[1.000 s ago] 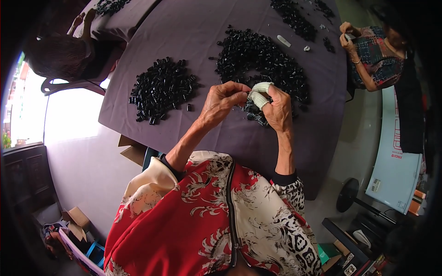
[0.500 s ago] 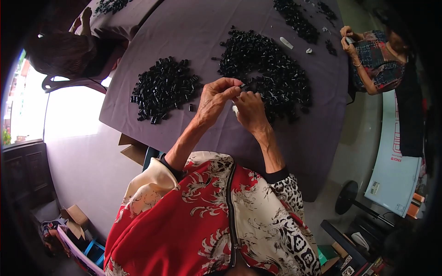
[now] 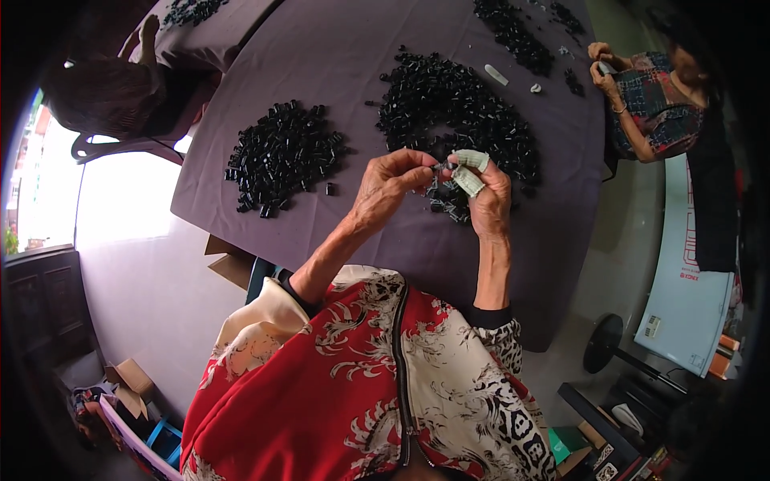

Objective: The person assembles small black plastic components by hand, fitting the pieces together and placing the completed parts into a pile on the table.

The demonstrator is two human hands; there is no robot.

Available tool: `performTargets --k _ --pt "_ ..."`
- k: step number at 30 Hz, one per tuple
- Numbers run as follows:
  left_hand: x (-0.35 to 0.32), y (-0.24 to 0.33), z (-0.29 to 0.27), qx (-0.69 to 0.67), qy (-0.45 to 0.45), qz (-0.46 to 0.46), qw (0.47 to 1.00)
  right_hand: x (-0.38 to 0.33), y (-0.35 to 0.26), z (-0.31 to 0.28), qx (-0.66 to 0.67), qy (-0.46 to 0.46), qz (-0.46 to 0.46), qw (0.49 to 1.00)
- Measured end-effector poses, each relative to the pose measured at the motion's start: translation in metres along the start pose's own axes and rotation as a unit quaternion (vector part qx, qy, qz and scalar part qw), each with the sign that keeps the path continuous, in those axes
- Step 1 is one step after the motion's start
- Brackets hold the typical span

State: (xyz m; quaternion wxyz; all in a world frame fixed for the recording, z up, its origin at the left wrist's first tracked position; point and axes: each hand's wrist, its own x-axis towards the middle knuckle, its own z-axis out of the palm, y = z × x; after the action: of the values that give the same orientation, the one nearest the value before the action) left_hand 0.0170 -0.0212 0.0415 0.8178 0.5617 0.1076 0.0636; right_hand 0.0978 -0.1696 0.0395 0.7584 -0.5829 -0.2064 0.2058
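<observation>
My left hand is closed in a pinch, thumb against forefinger, on a small dark piece. Facing it, my right hand has pale ribbed coverings on its thumb and forefinger. Those two fingers close on a small part beside the left fingertips, too small to make out. Around and beyond the hands spreads a large pile of small shiny black pieces, with grey bits near the right hand. To the left lies a second pile of black pieces, and one loose black piece sits beside it.
A purple-grey cloth covers the table. Farther back are more black pieces, a white finger-shaped piece and a small white lump. Another person in a patterned top handles something white at right; someone sits at upper left.
My right hand has turned over and moved right, bringing its pale finger coverings into view. My left hand has shifted slightly, still pinching.
</observation>
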Motion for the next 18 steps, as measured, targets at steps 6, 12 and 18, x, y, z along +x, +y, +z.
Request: performTargets --k 6,12,18 --pt "-0.003 -0.001 0.005 0.051 -0.005 -0.008 0.999 -0.005 -0.008 -0.001 -0.024 0.011 0.012 1.0" --pt "-0.003 0.001 0.008 0.052 -0.008 -0.015 0.999 -0.006 -0.006 -0.002 -0.057 0.017 0.004 0.998" --pt "-0.001 0.0 0.01 -0.05 0.002 -0.024 0.998 -0.005 -0.009 0.002 -0.142 0.002 -0.047 0.989"
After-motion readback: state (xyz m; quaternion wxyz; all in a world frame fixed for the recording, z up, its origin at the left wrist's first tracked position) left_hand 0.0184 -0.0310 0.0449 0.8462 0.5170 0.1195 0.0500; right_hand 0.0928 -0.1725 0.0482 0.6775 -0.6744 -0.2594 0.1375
